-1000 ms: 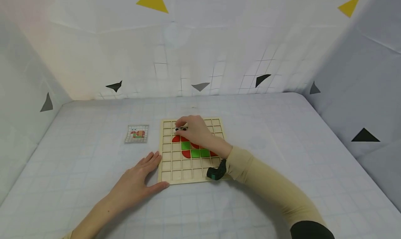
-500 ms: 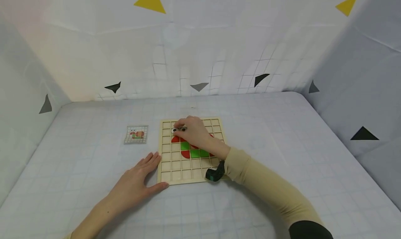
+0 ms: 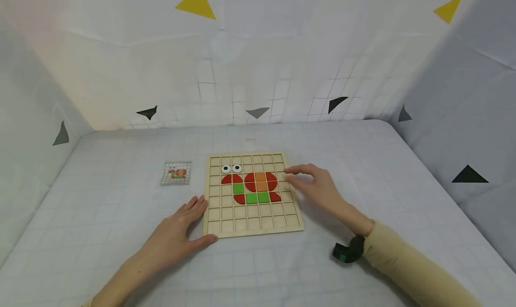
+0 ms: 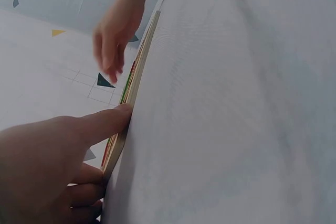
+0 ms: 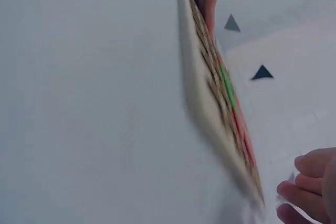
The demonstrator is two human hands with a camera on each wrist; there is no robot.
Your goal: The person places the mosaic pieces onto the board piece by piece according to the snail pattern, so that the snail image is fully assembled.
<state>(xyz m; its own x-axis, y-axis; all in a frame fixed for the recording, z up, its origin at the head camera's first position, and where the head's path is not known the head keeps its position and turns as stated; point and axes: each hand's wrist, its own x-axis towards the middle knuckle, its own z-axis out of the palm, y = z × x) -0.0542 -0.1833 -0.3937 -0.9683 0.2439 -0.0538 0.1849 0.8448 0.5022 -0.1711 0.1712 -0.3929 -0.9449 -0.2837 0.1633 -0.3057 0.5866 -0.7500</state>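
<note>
A pale wooden grid board (image 3: pixel 227 226) lies flat on the table. Red curved pieces (image 3: pixel 251 177), green square tiles (image 3: pixel 251 198) and orange tiles (image 3: pixel 261 186) sit in its cells, forming a snail-like figure. Two round eye pieces (image 3: pixel 231 168) lie side by side above the figure's head. My left hand (image 3: pixel 171 235) rests with fingers straight along the board's left edge, the thumb touching its near left corner. Just off the right edge, my right hand (image 3: pixel 320 188) hovers with loosely bent fingers and nothing between them. Both wrist views show the board edge-on.
A small pattern card (image 3: pixel 176 173) with a similar snail picture on a grid lies left of the board. White cloth walls (image 3: pixel 258 52) with yellow and dark triangles enclose the table. A black wrist device (image 3: pixel 349 249) sits at the right cuff.
My right hand has let go of the eye pieces and moved right, off the board, uncovering the whole figure. My left hand has stayed at the board's left edge.
</note>
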